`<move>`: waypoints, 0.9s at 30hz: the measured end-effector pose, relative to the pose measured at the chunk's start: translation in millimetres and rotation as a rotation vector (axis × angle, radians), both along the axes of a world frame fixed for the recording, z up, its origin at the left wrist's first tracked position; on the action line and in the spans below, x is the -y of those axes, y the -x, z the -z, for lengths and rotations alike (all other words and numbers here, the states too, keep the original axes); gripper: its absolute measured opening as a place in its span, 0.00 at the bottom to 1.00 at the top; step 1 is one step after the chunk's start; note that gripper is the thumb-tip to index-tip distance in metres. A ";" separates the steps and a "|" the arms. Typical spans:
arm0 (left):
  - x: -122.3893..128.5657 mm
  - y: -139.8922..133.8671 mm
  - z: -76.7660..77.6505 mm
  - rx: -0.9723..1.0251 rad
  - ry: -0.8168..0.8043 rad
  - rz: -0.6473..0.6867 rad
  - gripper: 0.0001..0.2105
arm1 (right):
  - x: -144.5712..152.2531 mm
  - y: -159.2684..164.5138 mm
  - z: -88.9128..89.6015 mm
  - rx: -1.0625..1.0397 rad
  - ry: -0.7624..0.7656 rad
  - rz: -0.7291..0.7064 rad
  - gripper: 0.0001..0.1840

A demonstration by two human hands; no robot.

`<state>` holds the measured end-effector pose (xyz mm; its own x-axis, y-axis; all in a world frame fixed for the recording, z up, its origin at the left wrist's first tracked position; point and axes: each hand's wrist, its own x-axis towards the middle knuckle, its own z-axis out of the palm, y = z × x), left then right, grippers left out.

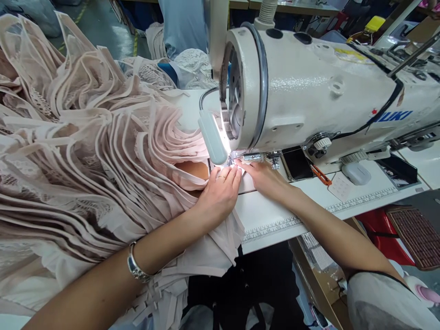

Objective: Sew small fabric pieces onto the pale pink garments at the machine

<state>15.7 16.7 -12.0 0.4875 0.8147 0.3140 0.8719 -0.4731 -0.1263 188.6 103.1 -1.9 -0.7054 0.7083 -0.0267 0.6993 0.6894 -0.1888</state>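
At the needle area of a white sewing machine (309,87), both my hands work on a pale pink garment piece (237,229). My left hand (220,190), with a ring and a bracelet, has its fingers close together, pressing the fabric down just before the presser foot (231,160). On the right of the foot, my right hand (263,176) holds the fabric's edge with its fingertips, the index finger stretched toward the needle. The needle tip and the fabric under my fingers are hidden. A small lit lamp (213,137) hangs over the spot.
A large heap of pink lace-trimmed garments (103,151) covers the left side. Right of my hands lie a black phone (297,163), an orange cutter (321,175) and a white case (356,174). A printed ruler (275,228) runs along the table's front edge.
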 end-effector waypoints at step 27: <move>-22.6 36.7 -7.4 0.269 0.257 -0.056 0.13 | 11.0 -17.2 16.6 -0.280 -0.113 0.052 0.23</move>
